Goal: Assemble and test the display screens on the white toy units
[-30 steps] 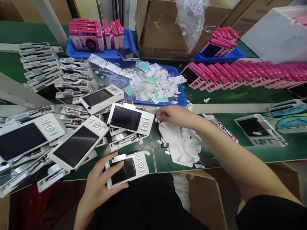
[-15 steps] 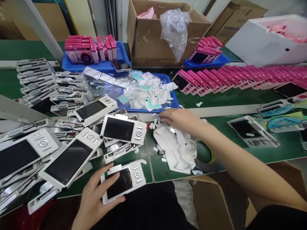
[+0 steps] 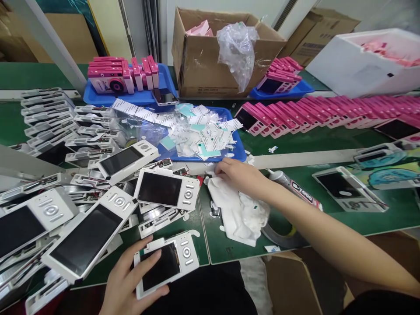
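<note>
At the bench's front edge my left hand (image 3: 133,273) grips a white camera body (image 3: 167,264) with its screen and buttons facing up. The index finger lies over the dark screen, and the thumb is at the lower edge. A curled white tab sticks up from the body's top right corner. My right hand (image 3: 231,173) is at the top of a crumpled white cloth (image 3: 241,214), just in front of the blue tray (image 3: 242,153) of stickers and film scraps. Its fingers are bent and closed together on the cloth's upper edge; their tips are partly hidden.
White camera bodies (image 3: 88,236) are piled at the left. Behind the cloth lies a glue tube (image 3: 295,189), beside a tape roll (image 3: 282,236). Pink cameras (image 3: 295,113) line the back right. A cardboard box (image 3: 200,65) stands behind the tray.
My right hand has drawn back slightly onto the cloth's upper edge, and the glue tube now shows beyond the forearm. My left hand still holds the camera body. The view has shifted slightly.
</note>
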Available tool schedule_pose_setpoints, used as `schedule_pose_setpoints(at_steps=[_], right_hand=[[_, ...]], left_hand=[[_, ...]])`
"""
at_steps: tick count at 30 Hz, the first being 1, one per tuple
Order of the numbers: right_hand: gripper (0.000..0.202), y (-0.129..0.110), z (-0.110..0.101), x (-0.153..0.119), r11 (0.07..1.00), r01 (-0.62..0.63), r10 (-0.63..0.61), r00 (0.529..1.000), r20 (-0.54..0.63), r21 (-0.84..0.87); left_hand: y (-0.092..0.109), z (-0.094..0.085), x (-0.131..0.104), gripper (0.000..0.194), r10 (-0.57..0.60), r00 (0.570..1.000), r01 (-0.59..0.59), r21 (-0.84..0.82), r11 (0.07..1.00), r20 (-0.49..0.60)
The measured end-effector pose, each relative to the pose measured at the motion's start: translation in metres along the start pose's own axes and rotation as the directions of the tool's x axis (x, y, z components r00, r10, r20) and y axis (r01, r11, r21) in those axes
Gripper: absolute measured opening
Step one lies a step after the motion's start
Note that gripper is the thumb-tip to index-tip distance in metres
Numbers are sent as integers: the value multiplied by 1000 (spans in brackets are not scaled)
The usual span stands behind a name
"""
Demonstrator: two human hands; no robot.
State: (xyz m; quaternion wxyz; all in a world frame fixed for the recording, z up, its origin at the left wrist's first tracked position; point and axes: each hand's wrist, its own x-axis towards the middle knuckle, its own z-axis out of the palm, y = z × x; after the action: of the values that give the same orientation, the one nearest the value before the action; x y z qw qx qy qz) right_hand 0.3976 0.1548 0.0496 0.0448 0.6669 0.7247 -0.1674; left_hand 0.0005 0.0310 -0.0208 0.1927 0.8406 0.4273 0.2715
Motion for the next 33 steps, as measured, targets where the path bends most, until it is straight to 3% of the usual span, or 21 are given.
schedule_pose_setpoints(at_steps=[5,9,13,17,20,24,27,29,31,33], right_hand=[[17,7,-11,-6,990,-13,18,999,-39,140],[28,21,-35,-20,931,42,-19,998,-65,364],[53,32,-59,-32,840,66,-8,994,-110,539],[50,27,-79,-50,793,97,53,973,-227,601],[40,17,-91,-69,785,176,113,902,-417,594],[22,7,-102,-79,786,274,194,741,-642,555],[15,7,-109,-64,791,371,193,603,-774,486],[12,9,-114,-43,823,405,131,547,-827,398],[11,13,-120,-20,860,405,44,548,-835,311],[19,17,-126,-2,920,342,-87,656,-749,193]], left_hand=[[-1,0,0,45,2,1000,-2,-1,1000,-2],[1,0,2,44,-16,1000,15,-22,1000,-18],[2,1,3,43,-29,999,27,-46,999,-38],[2,1,3,43,-19,999,18,-46,999,-38],[2,1,2,44,-17,999,16,-36,999,-29],[1,1,1,46,-21,1000,21,-7,1000,-12],[0,0,0,45,-27,1000,27,-6,1000,-5],[0,-1,1,45,-30,1000,30,-11,1000,-4],[1,-1,1,45,-38,999,37,-14,999,-5],[2,0,2,44,-51,999,51,-21,999,-12]])
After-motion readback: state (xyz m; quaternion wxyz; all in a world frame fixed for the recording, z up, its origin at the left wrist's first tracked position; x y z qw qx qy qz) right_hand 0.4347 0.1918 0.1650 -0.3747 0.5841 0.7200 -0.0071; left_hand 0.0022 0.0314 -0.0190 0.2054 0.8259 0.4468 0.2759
